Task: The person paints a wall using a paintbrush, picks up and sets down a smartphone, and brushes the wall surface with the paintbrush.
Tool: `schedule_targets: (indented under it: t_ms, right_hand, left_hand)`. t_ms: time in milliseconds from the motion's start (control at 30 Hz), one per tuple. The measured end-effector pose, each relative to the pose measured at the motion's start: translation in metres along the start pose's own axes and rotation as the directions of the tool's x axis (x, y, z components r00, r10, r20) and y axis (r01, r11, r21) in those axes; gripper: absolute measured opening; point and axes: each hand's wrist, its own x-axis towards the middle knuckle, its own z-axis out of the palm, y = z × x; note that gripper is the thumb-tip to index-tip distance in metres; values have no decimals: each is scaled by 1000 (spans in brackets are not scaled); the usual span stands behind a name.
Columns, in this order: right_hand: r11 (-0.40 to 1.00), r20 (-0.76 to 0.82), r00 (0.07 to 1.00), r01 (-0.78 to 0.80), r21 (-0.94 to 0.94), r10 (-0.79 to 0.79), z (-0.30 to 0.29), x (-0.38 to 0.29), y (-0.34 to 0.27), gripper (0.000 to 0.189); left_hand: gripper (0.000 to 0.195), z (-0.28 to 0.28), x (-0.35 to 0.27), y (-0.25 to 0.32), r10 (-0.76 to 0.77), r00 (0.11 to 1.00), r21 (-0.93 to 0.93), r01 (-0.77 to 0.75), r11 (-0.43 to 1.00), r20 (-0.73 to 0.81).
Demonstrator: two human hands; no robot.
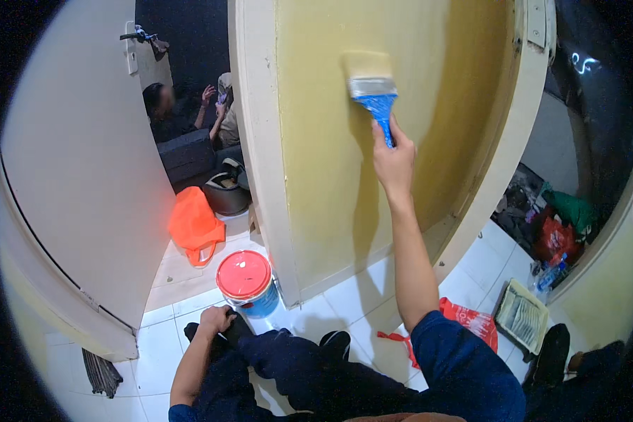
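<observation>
My right hand (395,158) grips the blue handle of a wide flat paintbrush (374,95) with a metal ferrule. Its pale bristles point up against a yellow wall (327,174), and look slightly blurred. My left hand (216,319) is low at the left with curled fingers, touching a dark sock or shoe (237,327) by my legs; whether it grips is unclear. Just beyond that hand stands a paint bucket (258,300) with a blue side and a red lid on top.
White frames border the wall; a door (84,132) is at left. An orange bag (192,221) lies in that doorway, with people seated beyond. At right are a paint tray (522,314), a red plastic bag (472,322), plastic bottles (548,277) and someone's dark-clad foot (554,343).
</observation>
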Motion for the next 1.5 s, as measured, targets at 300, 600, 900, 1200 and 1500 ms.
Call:
schedule_targets:
  t_ms: [300, 600, 900, 1200, 1500]
  right_hand:
    - [884, -125, 886, -458, -96, 446, -16, -25, 38, 36]
    - [995, 95, 991, -97, -10, 97, 22, -42, -82, 41]
    - [999, 203, 979, -7, -41, 15, 15, -44, -56, 53]
    - [934, -156, 921, -354, 51, 358, 2, -10, 26, 35]
    - [994, 225, 971, 56, 93, -76, 26, -78, -61, 46]
  left_hand:
    - [47, -2, 5, -2, 28, 999, 11, -27, 1000, -27]
    - [45, 3, 10, -1, -8, 1000, 43, 7, 999, 27]
    - [51, 10, 24, -17, -31, 996, 6, 31, 1000, 83]
    - [54, 27, 26, -27, -84, 990, -121, 98, 988, 116]
    - [53, 45, 24, -42, -81, 988, -126, 97, 987, 130]
